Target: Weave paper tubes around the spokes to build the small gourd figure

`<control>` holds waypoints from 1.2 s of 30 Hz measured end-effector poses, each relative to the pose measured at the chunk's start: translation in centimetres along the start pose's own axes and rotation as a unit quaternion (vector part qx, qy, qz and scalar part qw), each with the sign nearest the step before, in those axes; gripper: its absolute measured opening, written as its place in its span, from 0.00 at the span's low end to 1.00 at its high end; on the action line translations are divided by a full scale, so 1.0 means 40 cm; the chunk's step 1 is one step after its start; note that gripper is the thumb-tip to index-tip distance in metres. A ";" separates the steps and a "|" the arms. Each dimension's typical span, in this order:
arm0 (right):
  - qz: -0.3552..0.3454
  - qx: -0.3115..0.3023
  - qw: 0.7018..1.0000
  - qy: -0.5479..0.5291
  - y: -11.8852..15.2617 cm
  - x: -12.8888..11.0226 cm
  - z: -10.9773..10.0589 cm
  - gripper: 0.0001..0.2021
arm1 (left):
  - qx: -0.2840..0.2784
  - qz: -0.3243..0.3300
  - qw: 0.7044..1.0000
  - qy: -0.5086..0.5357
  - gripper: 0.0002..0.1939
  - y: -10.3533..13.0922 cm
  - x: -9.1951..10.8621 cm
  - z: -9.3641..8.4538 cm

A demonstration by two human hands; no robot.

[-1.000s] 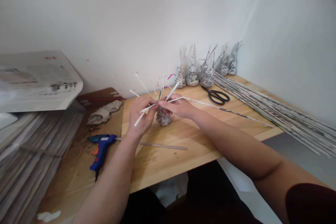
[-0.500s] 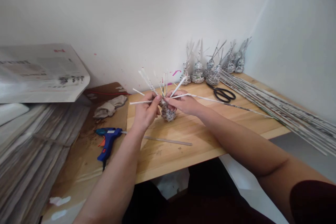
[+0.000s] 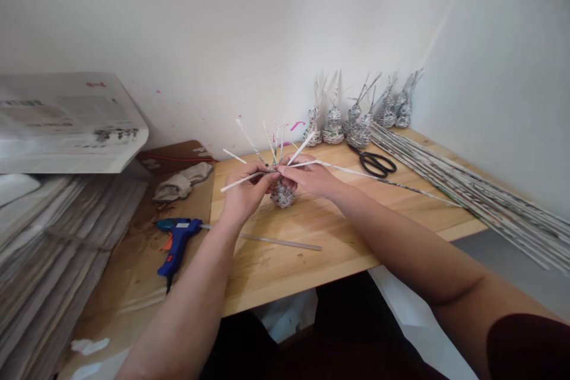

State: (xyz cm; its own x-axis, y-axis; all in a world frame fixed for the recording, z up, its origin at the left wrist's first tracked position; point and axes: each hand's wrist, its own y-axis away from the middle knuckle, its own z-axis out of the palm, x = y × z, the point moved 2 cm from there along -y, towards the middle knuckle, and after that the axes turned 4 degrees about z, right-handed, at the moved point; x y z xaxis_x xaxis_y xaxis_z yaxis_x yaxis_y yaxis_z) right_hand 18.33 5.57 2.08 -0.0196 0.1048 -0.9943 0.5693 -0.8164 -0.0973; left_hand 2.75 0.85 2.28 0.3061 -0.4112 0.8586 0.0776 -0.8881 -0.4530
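Observation:
A small woven newspaper piece stands between my hands, with several rolled paper sticks fanning up and out of its top. My left hand is closed at its upper left, thumb and fingers pinching around the base of the sticks. From the other side my right hand pinches a long paper stick close to the weave. That stick's tail stretches right across the table. My fingers hide the upper part of the weave.
Black-handled scissors lie to the right, beside a bundle of long paper sticks. Several woven pieces line the wall. At left are a blue glue gun with a glue stick, a glove and stacked newspapers.
My left thumb has come down and inward, closer to my right fingers. The paper stick under my left hand now tilts lower at its outer end. The view has shifted slightly.

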 end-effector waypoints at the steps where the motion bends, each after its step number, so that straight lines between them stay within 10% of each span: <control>1: 0.003 0.003 1.000 -0.002 0.000 0.000 0.001 0.09 | 0.003 0.001 1.000 -0.003 0.09 0.000 0.002 0.000; 36: -0.122 0.090 0.984 0.095 0.006 -0.006 -0.026 0.24 | -0.076 -0.102 0.988 0.088 0.13 -0.013 -0.061 -0.020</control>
State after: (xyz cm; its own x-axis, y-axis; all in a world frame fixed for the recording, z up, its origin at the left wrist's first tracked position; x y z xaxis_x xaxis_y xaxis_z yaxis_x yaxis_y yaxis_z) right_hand 19.32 5.96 2.35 0.0257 0.3999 -0.9162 0.4115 -0.8395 -0.3548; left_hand 1.19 2.18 0.60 0.1273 -0.2378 0.9629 -0.0269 -0.9713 -0.2363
